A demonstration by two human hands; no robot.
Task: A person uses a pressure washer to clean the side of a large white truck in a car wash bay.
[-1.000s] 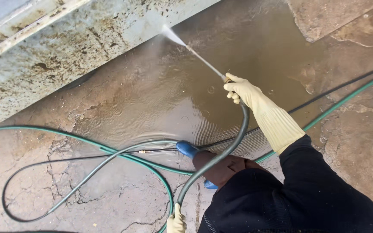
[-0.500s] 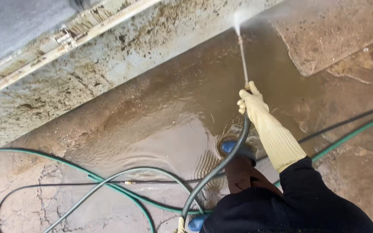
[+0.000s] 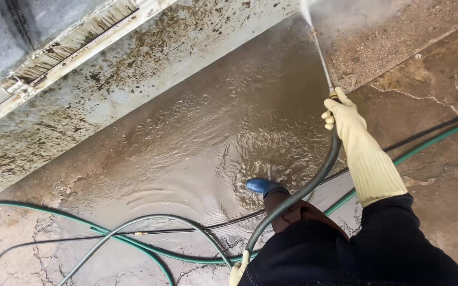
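Note:
My right hand [image 3: 343,118], in a pale yellow rubber glove, grips a thin metal spray lance [image 3: 322,55] that points up and away; water sprays from its tip at the dirty base of a wall [image 3: 133,79]. A dark grey hose [image 3: 303,190] curves from the lance down to my left hand [image 3: 238,271], also gloved, of which only a small part shows at the bottom edge, touching the hose. My blue boot [image 3: 260,186] stands in a shallow brown puddle [image 3: 197,153].
A green hose [image 3: 107,233] and a thin black cable [image 3: 430,132] loop across the cracked concrete floor. A stained metal rail [image 3: 70,58] runs along the wall at top left. Drier gritty concrete [image 3: 398,37] lies at top right.
The lance has swung right and now points more steeply up. My right hand has moved to the right, and my blue boot has stepped forward into the puddle, sending ripples.

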